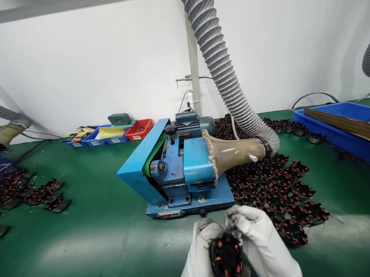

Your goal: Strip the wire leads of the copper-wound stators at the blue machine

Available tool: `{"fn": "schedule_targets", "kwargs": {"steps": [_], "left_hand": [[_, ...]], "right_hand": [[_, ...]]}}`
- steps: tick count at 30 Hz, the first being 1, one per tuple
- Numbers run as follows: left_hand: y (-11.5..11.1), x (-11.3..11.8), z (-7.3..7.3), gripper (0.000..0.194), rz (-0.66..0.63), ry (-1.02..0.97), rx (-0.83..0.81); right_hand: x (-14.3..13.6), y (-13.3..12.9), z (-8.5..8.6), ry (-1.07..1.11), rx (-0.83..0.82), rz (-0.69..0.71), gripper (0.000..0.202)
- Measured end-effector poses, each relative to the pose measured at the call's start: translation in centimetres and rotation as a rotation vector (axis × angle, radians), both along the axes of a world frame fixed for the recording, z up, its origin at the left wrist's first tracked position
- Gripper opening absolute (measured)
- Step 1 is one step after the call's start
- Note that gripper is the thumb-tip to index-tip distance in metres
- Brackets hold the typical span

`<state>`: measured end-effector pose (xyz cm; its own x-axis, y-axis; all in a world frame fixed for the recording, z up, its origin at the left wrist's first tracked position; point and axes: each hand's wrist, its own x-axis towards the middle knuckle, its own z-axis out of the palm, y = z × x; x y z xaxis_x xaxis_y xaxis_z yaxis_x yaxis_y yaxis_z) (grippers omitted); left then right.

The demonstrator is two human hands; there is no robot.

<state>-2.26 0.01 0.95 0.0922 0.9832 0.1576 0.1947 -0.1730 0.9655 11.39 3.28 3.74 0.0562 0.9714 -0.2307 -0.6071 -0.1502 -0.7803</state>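
My left hand [199, 252], in a white glove, is wrapped round a black ring-shaped part with copper windings [227, 257], low in the view. The ring's open face is turned up toward the camera. At the ring's upper edge is my right hand [253, 229], also gloved in white, its thumb and fingers pinched together. What lies between those fingertips is too small to make out. Just beyond both hands stands a blue belt machine [174, 171] with a brownish funnel [234, 152] on its right side.
Many similar wound rings [295, 231] cover the table [100, 240] right of and behind the machine. More rings [57, 204] lie at left. Small blue bins, a red bin [140, 130] and a large blue tray [350, 143] stand behind. A grey hose [225, 67] hangs above.
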Motion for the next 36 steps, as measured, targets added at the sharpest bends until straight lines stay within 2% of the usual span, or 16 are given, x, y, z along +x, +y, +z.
{"fn": "schedule_targets", "kwargs": {"steps": [2,4,5,8,10,12,15,17,18,20,22,25,28,31,36], "left_hand": [[0.0,-0.2,-0.2,0.054,0.030,0.001,0.072],[0.0,-0.5,-0.4,0.061,0.056,-0.003,0.125],[0.1,-0.5,-0.5,0.062,0.050,-0.007,0.152],[0.7,-0.3,-0.7,0.058,-0.024,-0.023,0.226],[1.0,0.0,-0.8,0.052,-0.027,-0.058,0.215],[1.1,0.2,-0.9,0.049,0.023,-0.112,0.188],[0.9,0.1,-1.2,0.050,0.107,-0.180,0.143],[0.8,0.1,-1.6,0.054,0.144,-0.220,0.044],[0.9,0.0,-1.8,0.058,0.155,-0.251,-0.015],[1.4,0.1,-2.0,0.061,0.176,-0.302,-0.109],[2.3,0.2,-2.1,0.054,0.191,-0.311,-0.162],[4.1,0.6,-1.6,0.041,0.195,-0.290,-0.201],[5.5,1.0,-0.9,0.037,0.181,-0.306,-0.187],[6.1,1.1,-0.2,0.034,0.192,-0.289,-0.178],[6.4,0.8,0.5,0.032,0.186,-0.264,-0.163]], "right_hand": [[0.8,0.4,-0.1,0.166,-0.029,-0.157,0.020],[1.3,0.5,-0.1,0.202,-0.022,-0.259,0.019],[1.3,0.5,0.0,0.157,-0.020,-0.235,0.020],[-0.1,0.5,0.6,-0.151,0.035,0.042,0.021],[-1.0,0.8,1.0,-0.319,0.085,0.137,0.016],[-1.3,1.3,1.1,-0.310,0.076,0.086,0.015],[-0.8,1.6,0.1,-0.085,0.022,-0.179,0.016],[-0.8,1.2,-1.1,-0.076,0.036,-0.289,0.019],[-1.1,0.8,-1.8,-0.124,0.056,-0.265,0.024],[-2.1,0.3,-3.0,-0.267,0.077,-0.109,0.039],[-3.5,0.2,-3.8,-0.406,0.055,-0.003,0.050],[-5.1,1.2,-4.0,-0.543,0.019,-0.044,0.048],[-5.5,2.6,-3.6,-0.637,0.065,-0.100,0.043],[-5.2,3.2,-3.3,-0.732,0.119,-0.123,0.036],[-5.3,3.1,-2.9,-0.769,0.152,-0.165,0.032]]}}
